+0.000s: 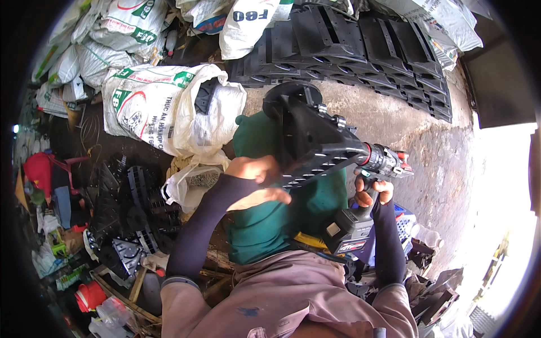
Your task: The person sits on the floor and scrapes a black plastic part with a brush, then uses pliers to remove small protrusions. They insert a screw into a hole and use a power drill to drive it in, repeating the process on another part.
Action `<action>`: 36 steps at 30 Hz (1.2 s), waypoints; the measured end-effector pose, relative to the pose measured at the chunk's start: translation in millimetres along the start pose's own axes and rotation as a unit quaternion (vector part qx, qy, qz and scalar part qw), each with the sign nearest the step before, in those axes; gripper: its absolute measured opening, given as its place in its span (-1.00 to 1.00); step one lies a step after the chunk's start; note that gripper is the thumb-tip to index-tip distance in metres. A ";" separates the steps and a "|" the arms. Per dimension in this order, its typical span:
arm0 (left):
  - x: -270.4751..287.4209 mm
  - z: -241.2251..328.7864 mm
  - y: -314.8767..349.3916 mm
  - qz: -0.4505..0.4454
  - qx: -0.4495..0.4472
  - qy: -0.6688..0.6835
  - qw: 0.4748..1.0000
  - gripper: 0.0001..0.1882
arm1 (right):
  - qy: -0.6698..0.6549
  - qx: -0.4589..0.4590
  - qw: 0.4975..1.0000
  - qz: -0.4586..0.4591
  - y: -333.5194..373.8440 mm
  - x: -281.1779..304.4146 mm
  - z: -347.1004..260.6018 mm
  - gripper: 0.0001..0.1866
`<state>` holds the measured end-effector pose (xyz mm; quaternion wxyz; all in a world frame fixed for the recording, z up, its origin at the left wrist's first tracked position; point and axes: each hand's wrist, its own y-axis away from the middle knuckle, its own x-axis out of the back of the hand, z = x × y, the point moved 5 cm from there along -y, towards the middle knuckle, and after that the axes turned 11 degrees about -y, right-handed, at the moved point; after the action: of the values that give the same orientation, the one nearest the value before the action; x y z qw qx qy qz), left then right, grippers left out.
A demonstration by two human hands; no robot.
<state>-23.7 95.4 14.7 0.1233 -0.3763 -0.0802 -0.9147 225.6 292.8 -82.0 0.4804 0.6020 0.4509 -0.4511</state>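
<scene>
A large black plastic part, flared and slotted along its near edge, lies tilted across my green-covered lap. A round black disc shows at its far end. My right hand is wrapped round the grip of a cordless drill, whose front end is at the part's narrow right end; the exact contact is hidden. The drill's battery hangs below that hand. At the part's left edge is my left hand, slightly blurred, thumb stretched out and apart from the fingers; whether it touches the part is unclear.
Stacked black plastic panels stand at the far side. A white woven sack lies open at the left, above a small plastic bag of small pieces. Black parts crowd the left floor. A blue crate sits near my right forearm.
</scene>
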 end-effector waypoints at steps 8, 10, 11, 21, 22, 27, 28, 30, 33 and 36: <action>-43.1 -129.4 95.3 0.217 0.362 0.685 0.594 -0.75 | 0.028 -0.105 0.987 -0.118 -10.8 7.1 -7.9 -0.47; -55.9 -134.4 108.5 0.233 0.406 0.682 0.562 -0.71 | 0.028 -0.140 0.983 -0.112 -12.0 11.4 -6.6 -0.52; -55.3 -132.7 106.4 0.238 0.368 0.689 0.577 -0.69 | 0.030 -0.132 0.985 -0.108 -12.6 12.5 -8.2 -0.52; -13.2 -56.3 39.8 0.111 0.182 0.648 0.732 -0.73 | 0.024 -0.088 0.989 -0.112 -19.8 11.4 -11.3 -0.54; -12.3 -50.1 33.7 0.103 0.192 0.636 0.741 -0.74 | 0.025 -0.097 0.988 -0.120 -18.9 11.5 -11.0 -0.54; -11.0 -23.4 3.9 0.040 0.177 0.587 0.789 -0.81 | 0.004 -0.082 0.990 -0.111 -13.7 21.3 -15.5 -0.47; -11.2 -19.0 -1.2 0.042 0.173 0.594 0.784 -0.82 | 0.010 -0.102 0.985 -0.136 -14.9 21.8 -16.2 -0.44; -11.4 -10.7 -11.2 0.046 0.173 0.609 0.773 -0.84 | 0.000 -0.119 0.984 -0.134 -12.5 23.7 -18.8 -0.43; -8.6 3.3 -21.4 0.036 0.157 0.567 0.808 -0.83 | 0.004 -0.096 0.988 -0.124 -12.7 27.5 -18.8 -0.41; -3.0 15.0 -29.6 0.047 0.137 0.437 0.888 -0.88 | 0.013 -0.100 0.988 -0.118 -12.6 19.8 -16.5 -0.40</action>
<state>-20.1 127.8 21.6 0.2393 0.0789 -0.1245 -0.9597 218.8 312.9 -101.3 0.4755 0.4996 0.5677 -0.4495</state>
